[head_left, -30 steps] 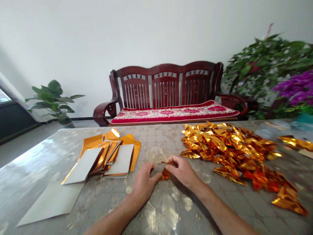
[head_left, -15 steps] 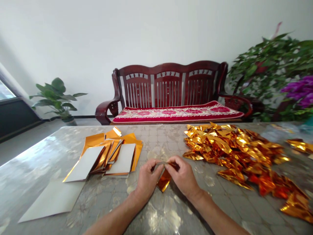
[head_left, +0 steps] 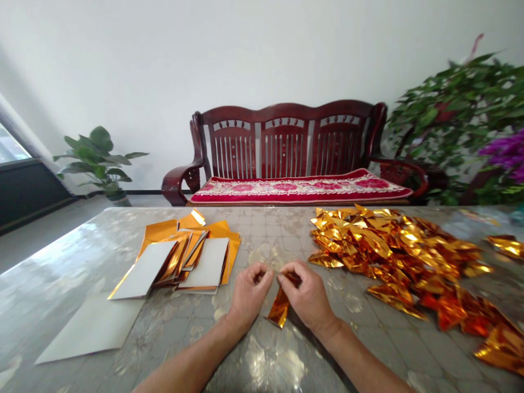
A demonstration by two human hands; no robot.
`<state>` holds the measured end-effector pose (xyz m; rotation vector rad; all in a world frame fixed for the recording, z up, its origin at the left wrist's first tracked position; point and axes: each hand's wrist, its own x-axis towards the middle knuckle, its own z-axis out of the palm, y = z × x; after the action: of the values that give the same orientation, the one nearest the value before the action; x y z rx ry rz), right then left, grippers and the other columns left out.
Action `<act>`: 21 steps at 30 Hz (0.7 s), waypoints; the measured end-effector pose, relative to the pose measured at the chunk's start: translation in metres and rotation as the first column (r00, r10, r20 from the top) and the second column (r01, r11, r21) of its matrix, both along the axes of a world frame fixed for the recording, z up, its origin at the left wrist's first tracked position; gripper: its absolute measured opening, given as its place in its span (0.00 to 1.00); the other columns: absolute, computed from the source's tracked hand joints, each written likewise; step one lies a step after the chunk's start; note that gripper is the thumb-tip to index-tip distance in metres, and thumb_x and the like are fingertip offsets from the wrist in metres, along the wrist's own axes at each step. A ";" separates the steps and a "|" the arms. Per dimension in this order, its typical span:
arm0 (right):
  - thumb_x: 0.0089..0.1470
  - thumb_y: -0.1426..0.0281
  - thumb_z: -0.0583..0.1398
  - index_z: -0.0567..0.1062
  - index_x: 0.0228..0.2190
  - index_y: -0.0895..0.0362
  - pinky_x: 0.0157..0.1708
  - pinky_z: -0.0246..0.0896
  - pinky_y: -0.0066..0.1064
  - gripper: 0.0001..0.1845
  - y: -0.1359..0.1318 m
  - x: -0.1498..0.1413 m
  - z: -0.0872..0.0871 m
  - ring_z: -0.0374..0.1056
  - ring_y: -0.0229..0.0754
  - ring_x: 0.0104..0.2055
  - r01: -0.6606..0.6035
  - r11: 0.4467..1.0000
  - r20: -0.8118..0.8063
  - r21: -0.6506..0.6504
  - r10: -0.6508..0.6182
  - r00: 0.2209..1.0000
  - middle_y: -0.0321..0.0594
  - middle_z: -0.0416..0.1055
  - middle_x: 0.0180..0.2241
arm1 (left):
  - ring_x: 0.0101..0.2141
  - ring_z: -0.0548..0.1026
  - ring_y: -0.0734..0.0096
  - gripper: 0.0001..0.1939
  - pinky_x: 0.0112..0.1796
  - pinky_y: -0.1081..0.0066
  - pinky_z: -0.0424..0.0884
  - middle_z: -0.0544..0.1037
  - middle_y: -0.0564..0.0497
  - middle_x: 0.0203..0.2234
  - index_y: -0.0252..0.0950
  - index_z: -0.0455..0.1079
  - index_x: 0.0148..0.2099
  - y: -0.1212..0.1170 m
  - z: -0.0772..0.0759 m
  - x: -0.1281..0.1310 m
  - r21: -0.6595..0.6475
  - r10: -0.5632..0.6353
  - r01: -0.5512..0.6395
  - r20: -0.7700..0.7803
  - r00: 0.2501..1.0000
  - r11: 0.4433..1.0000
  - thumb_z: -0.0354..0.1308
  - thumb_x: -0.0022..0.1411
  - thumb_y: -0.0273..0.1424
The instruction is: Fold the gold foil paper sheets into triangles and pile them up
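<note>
A narrow folded strip of gold foil paper slants down toward the table from my right hand. My right thumb and fingers pinch its upper end and hide part of it. Just left of the strip is my left hand, its fingers curled and its thumb against the index finger. A small gap separates the left fingertips from the right ones, and nothing shows between the left fingers. Both hands are low over the patterned table.
To the left lie a stack of gold foil sheets with pale backs and a large pale sheet. A heap of folded gold foil pieces spreads across the right. Clear plastic lies at the back right. Beyond the table stands a wooden bench.
My left fingertips have come away from the strip's upper end and moved slightly left. The strip stays in my right hand, its lower end a little further right and lower.
</note>
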<state>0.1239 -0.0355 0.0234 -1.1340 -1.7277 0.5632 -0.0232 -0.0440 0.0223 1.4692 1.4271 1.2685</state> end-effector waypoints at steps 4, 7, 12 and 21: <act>0.52 0.71 0.59 0.73 0.28 0.55 0.35 0.63 0.29 0.03 0.000 0.000 -0.002 0.69 0.40 0.33 -0.010 1.000 -0.019 -0.025 0.009 1.000 0.37 0.73 0.29 | 0.23 0.62 0.77 0.12 0.26 0.77 0.59 0.64 0.58 0.18 0.35 0.64 0.24 0.002 0.001 0.000 -0.047 -0.036 0.039 0.071 0.997 0.998 0.55 0.54 0.37; 0.49 0.72 0.59 0.75 0.30 0.55 0.37 0.65 0.29 0.04 0.001 0.000 -0.002 0.71 0.41 0.35 -0.039 0.996 -0.056 -0.082 0.034 0.998 0.38 0.75 0.31 | 0.23 0.63 0.77 0.12 0.26 0.77 0.60 0.66 0.58 0.18 0.34 0.66 0.25 0.002 0.000 -0.001 -0.082 -0.048 0.059 0.134 0.990 0.995 0.57 0.53 0.37; 0.46 0.69 0.61 0.77 0.39 0.58 0.39 0.68 0.32 0.15 0.002 0.001 0.002 0.73 0.43 0.36 -0.138 0.956 -0.195 -0.259 0.088 0.977 0.41 0.78 0.35 | 0.22 0.63 0.78 0.15 0.25 0.77 0.61 0.67 0.58 0.19 0.34 0.66 0.27 0.003 -0.003 -0.003 -0.156 -0.013 0.055 0.256 0.966 0.986 0.60 0.52 0.42; 0.48 0.61 0.63 0.74 0.46 0.59 0.37 0.71 0.35 0.24 0.015 0.003 -0.021 0.74 0.45 0.37 -0.276 0.895 -0.442 -0.349 0.103 0.891 0.45 0.79 0.38 | 0.22 0.66 0.77 0.16 0.25 0.77 0.64 0.70 0.57 0.20 0.34 0.69 0.29 0.005 -0.003 -0.006 -0.134 0.025 0.011 0.264 0.964 0.991 0.61 0.51 0.43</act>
<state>0.1265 -0.0210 0.0022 -1.0245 -1.3887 1.2430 -0.0287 -0.0391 0.0195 1.1572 1.3120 1.2933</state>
